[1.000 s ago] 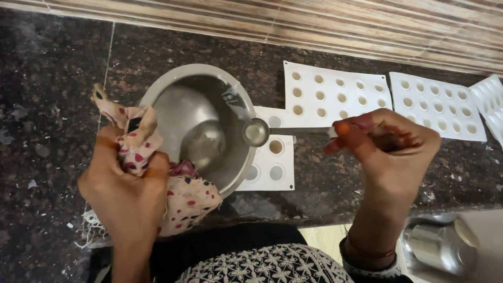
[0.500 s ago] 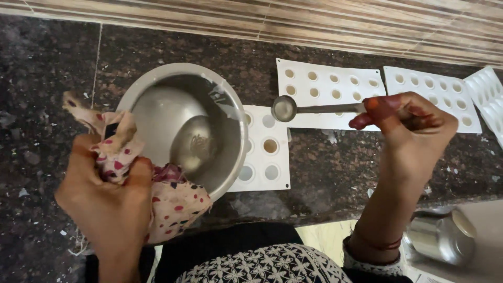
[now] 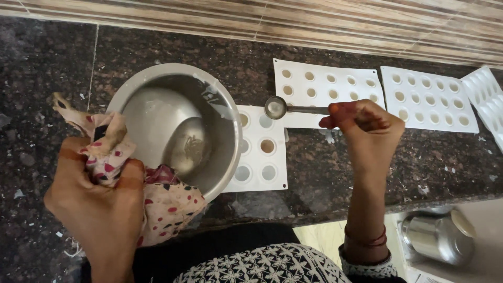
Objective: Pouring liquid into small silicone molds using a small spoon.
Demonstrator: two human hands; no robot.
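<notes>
So we're looking down at a dark speckled granite counter (image 3: 325, 173), polished and a bit crumby with white flecks. Along the back runs a striped wood-look wall strip (image 3: 314, 21).

Our left hand (image 3: 97, 202) is balled up tight around a floral cloth (image 3: 157, 204), cream with red and dark spots, soft and crumpled, and through the cloth it's gripping the near rim of a round steel bowl (image 3: 157, 120). The bowl is tilted toward us and has a pale watery liquid pooled inside, shiny enough to throw reflections. Part of the cloth flops over the rim and hangs off the counter edge.

Our right hand (image 3: 367, 131) has its fingers curled shut on the handle of a small metal measuring spoon (image 3: 276, 107). The round cup of the spoon sits level, just right of the bowl, hovering over the nearer edge of a white mould tray.

Three white mould sheets with rows of round cavities lie around: a small one (image 3: 262, 157) tucked partly under the bowl, so the bowl hides its left side, a wider one (image 3: 327, 89) behind the spoon, and another (image 3: 429, 97) further right. A fourth white tray (image 3: 487, 99) pokes in at the right edge. Some cavities look filled with tan stuff, others pale or empty-looking.

Down below the counter edge, bottom right, there's a steel pot (image 3: 437, 238).
</notes>
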